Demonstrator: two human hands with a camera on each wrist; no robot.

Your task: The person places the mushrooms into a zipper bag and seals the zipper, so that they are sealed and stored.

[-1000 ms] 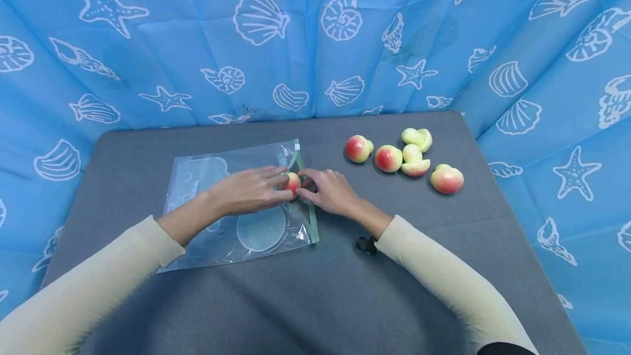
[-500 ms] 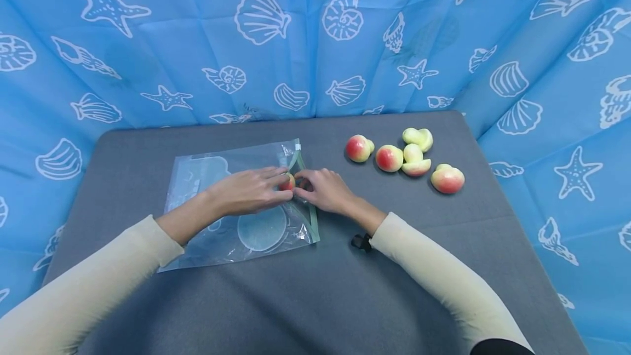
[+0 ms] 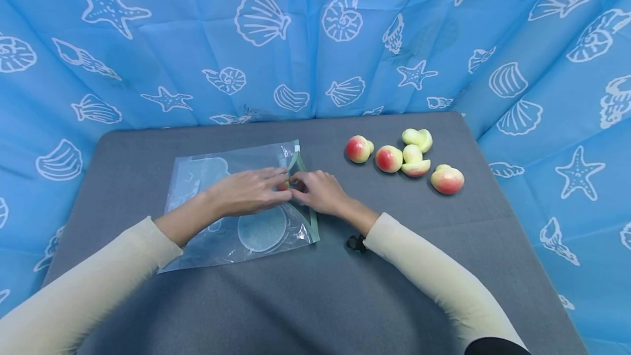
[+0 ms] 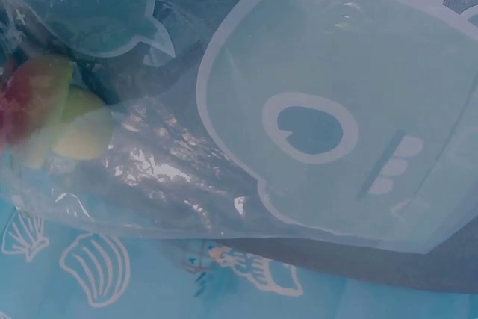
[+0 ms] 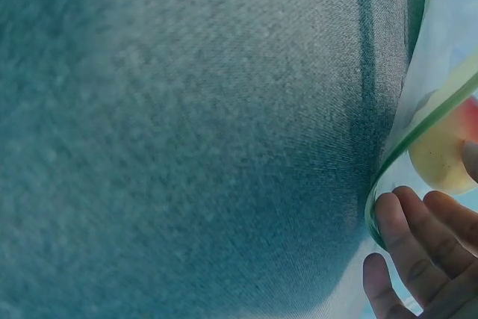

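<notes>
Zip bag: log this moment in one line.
zip bag: on table, mouth open | left hand: over zip bag | right hand: at mouth | bagged fruit: between hands

Blue curtain (image 3: 305, 56) with white shell-and-starfish print, creased, hangs behind and along both sides. Dark grey table (image 3: 315, 295), rounded far corners, far edge near the curtain. Soft shadows on tabletop.
</notes>
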